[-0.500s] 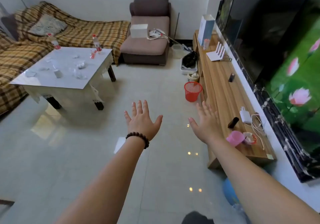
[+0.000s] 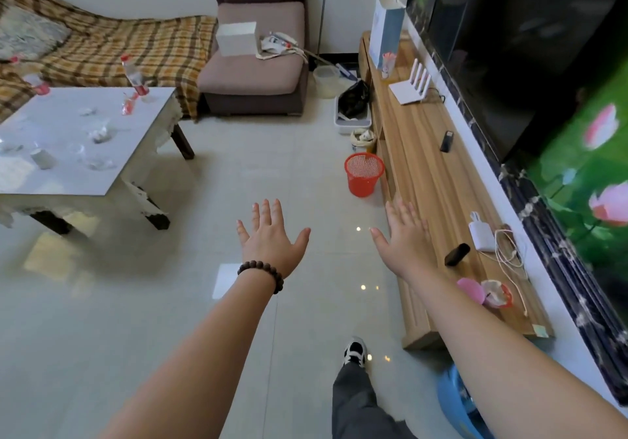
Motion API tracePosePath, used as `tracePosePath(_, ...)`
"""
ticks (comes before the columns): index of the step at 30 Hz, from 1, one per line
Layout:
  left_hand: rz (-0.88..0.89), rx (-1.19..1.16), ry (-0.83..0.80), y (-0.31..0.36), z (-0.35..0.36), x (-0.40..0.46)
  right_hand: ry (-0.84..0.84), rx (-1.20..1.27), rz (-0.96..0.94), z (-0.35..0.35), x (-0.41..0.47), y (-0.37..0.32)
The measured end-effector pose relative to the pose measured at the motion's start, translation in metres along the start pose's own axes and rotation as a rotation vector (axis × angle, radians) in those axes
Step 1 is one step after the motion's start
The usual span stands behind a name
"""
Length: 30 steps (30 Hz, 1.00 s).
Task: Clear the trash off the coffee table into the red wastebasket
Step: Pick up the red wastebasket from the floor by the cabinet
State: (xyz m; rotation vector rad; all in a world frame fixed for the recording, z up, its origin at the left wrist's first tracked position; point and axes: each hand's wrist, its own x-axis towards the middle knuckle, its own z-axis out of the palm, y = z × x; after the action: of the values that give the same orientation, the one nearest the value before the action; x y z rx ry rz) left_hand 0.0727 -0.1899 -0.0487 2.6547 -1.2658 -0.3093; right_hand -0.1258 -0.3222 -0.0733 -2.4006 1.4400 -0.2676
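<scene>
The room opens out ahead, a plaid-covered sofa (image 2: 112, 48) along the far left and a long wooden TV bench (image 2: 431, 180) running down the right wall. The tabletop (image 2: 112, 153) of the coffee table stands to the left, far from the person, and it carries the trash: two plastic bottles, one upright at the far edge (image 2: 134, 77) and another at the far left (image 2: 37, 85), a red wrapper (image 2: 128, 105) just beside the upright bottle, and several crumpled bits of clear plastic and paper, the plainest of them a wad (image 2: 101, 133) toward the middle. None of it has been lifted off yet, as far as can be judged.

The red wastebasket (image 2: 363, 173) sits on the floor to the right, close against the TV bench, well apart from the table. It looks empty through its mesh, though its bottom is hard to make out.

Both arms reach forward over bare floor. The left hand (image 2: 270, 238) is spread flat, fingers fanned, holding nothing; it wears a bead bracelet (image 2: 261, 274). The right hand (image 2: 404, 235) is likewise spread and empty.

What matters next: the trash lies up and to the left of both hands, so the left hand is nearer the table, while the right hand is the nearer one to the basket, which lies just beyond it.
</scene>
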Motion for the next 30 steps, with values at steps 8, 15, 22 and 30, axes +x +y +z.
tracePosePath(8, -0.028, -0.001, -0.023, 0.063, -0.006, 0.157, -0.033, 0.040, 0.070, -0.013, 0.162, 0.035)
tracePosePath(15, -0.024, -0.010, -0.066, 0.090, 0.002, 0.252, -0.053, 0.045, 0.080, -0.003, 0.256, 0.038)
tracePosePath(22, 0.009, -0.008, -0.097, 0.093, 0.014, 0.368, -0.070, 0.031, 0.112, 0.021, 0.356, 0.035)
tracePosePath(30, 0.104, 0.038, -0.185, 0.085, 0.023, 0.548, -0.068, 0.042, 0.250, 0.052, 0.503, 0.013)
